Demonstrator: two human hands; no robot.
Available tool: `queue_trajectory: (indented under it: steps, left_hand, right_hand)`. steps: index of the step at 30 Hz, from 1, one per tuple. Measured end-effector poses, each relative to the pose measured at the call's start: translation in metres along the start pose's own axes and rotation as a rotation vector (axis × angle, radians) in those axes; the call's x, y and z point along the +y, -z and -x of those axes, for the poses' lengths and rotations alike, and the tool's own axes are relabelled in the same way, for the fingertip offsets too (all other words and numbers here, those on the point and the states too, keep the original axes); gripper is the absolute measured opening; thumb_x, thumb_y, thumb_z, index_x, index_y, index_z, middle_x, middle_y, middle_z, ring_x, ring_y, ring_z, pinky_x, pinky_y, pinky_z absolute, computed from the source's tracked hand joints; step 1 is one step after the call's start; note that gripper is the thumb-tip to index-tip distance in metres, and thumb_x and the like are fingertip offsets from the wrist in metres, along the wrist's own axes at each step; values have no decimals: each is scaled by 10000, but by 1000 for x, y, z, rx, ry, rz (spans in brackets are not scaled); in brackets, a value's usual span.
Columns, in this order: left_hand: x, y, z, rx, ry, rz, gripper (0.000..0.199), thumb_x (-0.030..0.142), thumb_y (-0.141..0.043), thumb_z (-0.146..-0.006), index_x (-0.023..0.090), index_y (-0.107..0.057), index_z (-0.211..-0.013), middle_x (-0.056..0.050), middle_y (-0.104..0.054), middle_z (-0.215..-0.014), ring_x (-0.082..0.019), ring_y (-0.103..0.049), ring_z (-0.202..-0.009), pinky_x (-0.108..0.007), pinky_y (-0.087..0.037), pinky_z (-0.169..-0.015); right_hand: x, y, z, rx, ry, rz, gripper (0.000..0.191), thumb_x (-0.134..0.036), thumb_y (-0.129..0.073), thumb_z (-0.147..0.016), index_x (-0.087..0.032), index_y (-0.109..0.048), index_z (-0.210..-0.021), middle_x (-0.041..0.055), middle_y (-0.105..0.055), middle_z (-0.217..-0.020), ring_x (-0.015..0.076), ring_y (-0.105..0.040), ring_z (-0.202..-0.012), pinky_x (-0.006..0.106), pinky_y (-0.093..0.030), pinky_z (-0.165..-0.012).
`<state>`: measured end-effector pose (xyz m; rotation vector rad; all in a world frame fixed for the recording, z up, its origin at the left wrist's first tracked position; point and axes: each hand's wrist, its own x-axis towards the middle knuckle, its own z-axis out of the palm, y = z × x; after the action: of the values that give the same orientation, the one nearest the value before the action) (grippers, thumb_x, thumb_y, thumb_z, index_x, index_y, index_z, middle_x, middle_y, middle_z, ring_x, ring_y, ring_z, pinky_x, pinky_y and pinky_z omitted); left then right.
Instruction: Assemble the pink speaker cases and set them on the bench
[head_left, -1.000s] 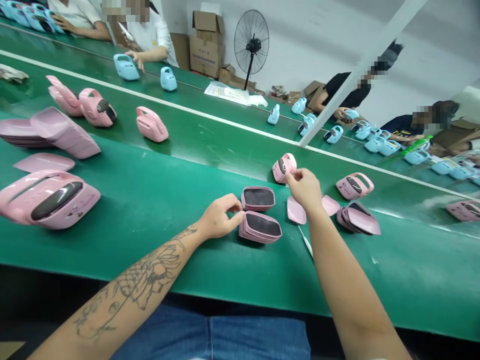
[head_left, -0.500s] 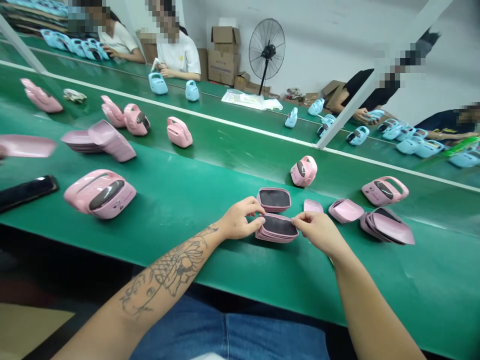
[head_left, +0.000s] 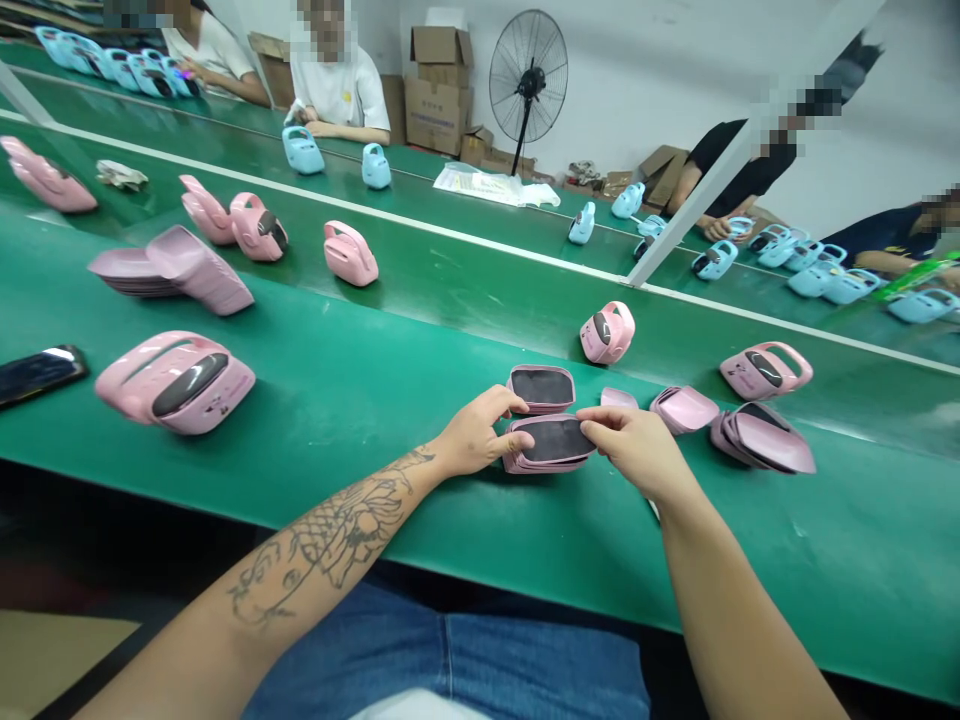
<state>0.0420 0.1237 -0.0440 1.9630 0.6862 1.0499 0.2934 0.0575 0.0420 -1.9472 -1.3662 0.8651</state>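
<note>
A stack of pink, shallow curved panels [head_left: 551, 462] lies before me, its top one lined with a dark rectangular sheet [head_left: 559, 440]. My left hand [head_left: 480, 430] holds the left end of the top panel, its thumb over the dark sheet and its forefinger along the back rim. At the right end, my right hand [head_left: 637, 450] pinches the same panel's edge between thumb and fingers. A narrow dark gap shows under that end. Directly behind is a second stack of lined panels [head_left: 541, 388], close to my left fingertips.
Loose pink panels [head_left: 684, 408] and a further pile [head_left: 769, 440] lie to the right. Pink handled cases [head_left: 180, 385] stand around the green bench [head_left: 360, 400]. A phone [head_left: 45, 372] and stacked pink trays [head_left: 172, 265] are at left. Co-workers sit across the bench near blue cases [head_left: 304, 150].
My right fingers have shifted slightly inward along the panel's back edge, and its right end looks a little raised. The hand and pink piece at the far left have left view.
</note>
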Motion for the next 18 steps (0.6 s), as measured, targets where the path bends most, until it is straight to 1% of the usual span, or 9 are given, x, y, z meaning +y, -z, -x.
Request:
queue_trajectory:
  steps: [3,5,7,9,11,14,16,17,18]
  left_hand:
    - [5,1,-1,66,4,46,570,739,-662,-963,194,-759,-1100,-114,-733,-1106,-265,-675,-1040,-438,-543,-973]
    - [9,2,-1,120,17,90,546,717,-648,-981,189,-764,-1061,-114,-749,-1070,-262,-686,-1034,-433,-548,-972]
    - [14,4,-2,175,47,151,516,683,-664,-987,181,-761,-1056,-107,-765,-1034,-243,-709,-978,-401,-572,-918]
    - [18,5,-4,227,93,224,495,646,-661,-1006,169,-747,-1109,-92,-773,-974,-210,-723,-864,-355,-594,-816]
    - [21,7,-7,272,137,295,502,627,-629,-1032,157,-731,-1176,-71,-764,-894,-177,-705,-733,-318,-595,-713]
    - [29,14,-14,331,171,359,513,614,-571,-1063,151,-736,-1208,-78,-772,-920,-155,-673,-666,-306,-597,-661]
    - [37,22,-17,375,168,356,499,604,-561,-1070,163,-755,-1198,-100,-787,-1035,-174,-704,-770,-321,-618,-733]
    - [42,27,-17,394,159,339,484,599,-572,-1066,170,-770,-1176,-109,-786,-1088,-193,-723,-867,-333,-624,-803]
    - [46,31,-17,408,149,312,469,596,-593,-1057,177,-787,-1138,-117,-779,-1134,-215,-732,-979,-346,-622,-880]
  right_hand:
    - [-3,3,-2,52,-13,-74,387,-319,-761,-730,-162,-880,-1063,-14,-694,-594,140,-560,-500,288,-436,-526]
    - [-7,4,-2,94,-11,-148,395,-295,-775,-737,-158,-870,-1095,-22,-693,-598,126,-557,-475,275,-439,-501]
    - [-12,2,-1,129,-5,-251,403,-282,-797,-740,-155,-858,-1118,-25,-692,-600,118,-559,-458,261,-439,-474]
    - [-20,-4,0,141,0,-388,432,-290,-827,-732,-157,-840,-1142,-27,-697,-615,120,-579,-467,254,-462,-463]
    - [-29,-15,2,129,6,-562,486,-362,-853,-728,-180,-811,-1177,-32,-708,-655,127,-612,-509,259,-519,-490]
    - [-48,-36,9,80,33,-804,555,-573,-861,-730,-237,-772,-1163,-27,-743,-753,133,-646,-586,263,-556,-521]
    - [-62,-52,16,-6,41,-951,574,-706,-829,-755,-244,-771,-1091,14,-795,-861,157,-696,-663,275,-568,-540]
    - [-69,-59,21,-82,30,-1054,585,-751,-793,-790,-241,-773,-1076,45,-825,-951,187,-742,-746,303,-604,-591]
    - [-75,-65,25,-181,6,-1190,594,-775,-753,-833,-239,-777,-1088,77,-842,-1066,231,-786,-872,354,-648,-688]
